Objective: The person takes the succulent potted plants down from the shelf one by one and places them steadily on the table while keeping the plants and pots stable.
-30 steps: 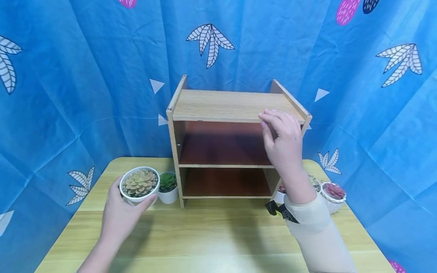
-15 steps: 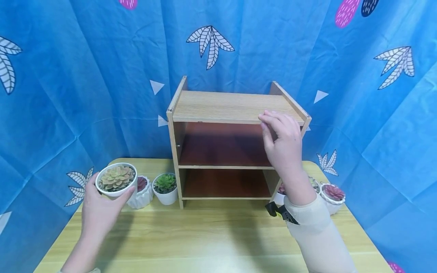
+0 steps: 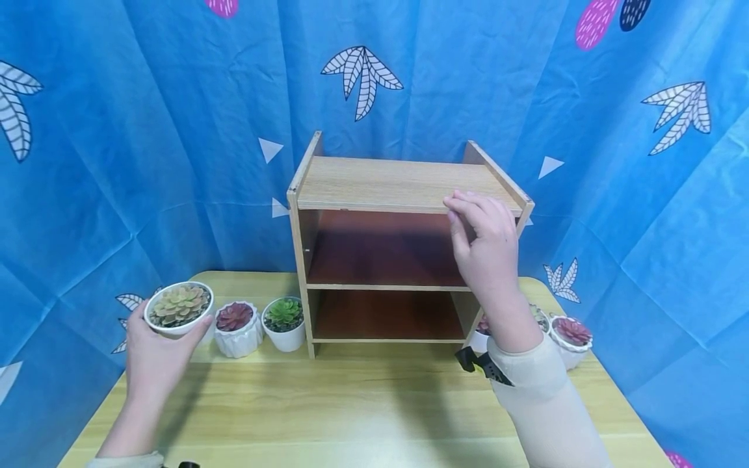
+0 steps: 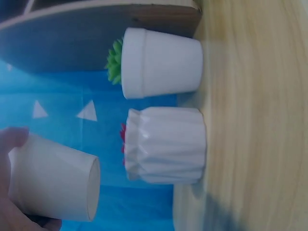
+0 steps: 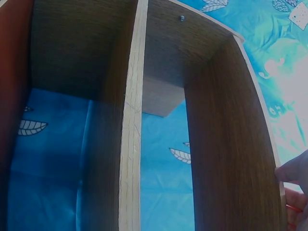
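My left hand (image 3: pixel 155 354) grips a white pot with a pale green-orange succulent (image 3: pixel 179 305), held up at the table's left side. In the left wrist view the plain white pot (image 4: pixel 57 180) hangs tilted, clear of the table. Beside it stand a ribbed white pot with a dark red succulent (image 3: pixel 235 328) and a smooth pot with a green succulent (image 3: pixel 284 323). My right hand (image 3: pixel 484 237) holds the front edge of the wooden shelf unit's top board (image 3: pixel 404 182), near its right end; the thumb (image 5: pixel 291 171) lies against that edge.
The shelf unit has two lower boards (image 3: pixel 386 286) with open spaces between. Right of it stand several more potted succulents (image 3: pixel 570 335), partly behind my right forearm. Blue patterned cloth (image 3: pixel 175 130) hangs around the wooden table (image 3: pixel 351 403).
My left hand has carried its potted succulent leftward, uncovering the dark red succulent's pot behind it. The right hand has kept its place on the shelf unit.
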`<state>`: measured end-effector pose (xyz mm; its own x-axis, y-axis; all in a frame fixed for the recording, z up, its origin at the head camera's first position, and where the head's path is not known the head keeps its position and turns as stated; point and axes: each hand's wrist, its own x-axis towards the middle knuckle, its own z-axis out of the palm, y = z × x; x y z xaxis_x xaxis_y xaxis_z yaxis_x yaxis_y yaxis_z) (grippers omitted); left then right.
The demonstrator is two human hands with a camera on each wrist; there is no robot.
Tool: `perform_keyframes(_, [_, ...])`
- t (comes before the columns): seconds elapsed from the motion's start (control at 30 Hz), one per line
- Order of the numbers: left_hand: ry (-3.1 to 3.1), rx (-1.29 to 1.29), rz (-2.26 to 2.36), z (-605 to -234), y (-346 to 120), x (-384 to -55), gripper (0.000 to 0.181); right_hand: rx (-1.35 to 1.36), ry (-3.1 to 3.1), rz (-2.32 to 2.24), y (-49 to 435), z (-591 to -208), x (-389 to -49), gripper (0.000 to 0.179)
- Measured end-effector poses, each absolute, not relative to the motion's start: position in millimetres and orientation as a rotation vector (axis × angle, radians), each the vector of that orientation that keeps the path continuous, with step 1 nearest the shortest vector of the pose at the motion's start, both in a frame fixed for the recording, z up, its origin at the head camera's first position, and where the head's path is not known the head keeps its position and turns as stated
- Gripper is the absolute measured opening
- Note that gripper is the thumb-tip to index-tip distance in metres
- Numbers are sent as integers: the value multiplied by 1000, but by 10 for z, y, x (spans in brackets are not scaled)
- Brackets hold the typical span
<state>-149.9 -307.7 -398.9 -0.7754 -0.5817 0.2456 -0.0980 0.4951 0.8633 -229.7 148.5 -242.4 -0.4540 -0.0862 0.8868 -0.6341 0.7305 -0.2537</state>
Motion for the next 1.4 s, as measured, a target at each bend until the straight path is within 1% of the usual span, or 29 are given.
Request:
perform_keyframes(0.43, [-2247,668,-1249,-4155,-3186,-1563,111,561,-1949,722,1511,-2420,-2288,19])
perform_keyframes(0.73, [-2227,663,-1231,-4205,-3230,-1601,110,549,-1961,724,1511,-2423,-2283,19])
perform_keyframes(1.13, [-2261,715,-1221,-4383,-3333,-1667,109,560,-1940,727,1512,-2434,-2301,19])
perform_keyframes(1.4, [-2308,779,-1259,-4492,-3367,-1703,113,566,-1937,728,1509,-2442,-2307,19])
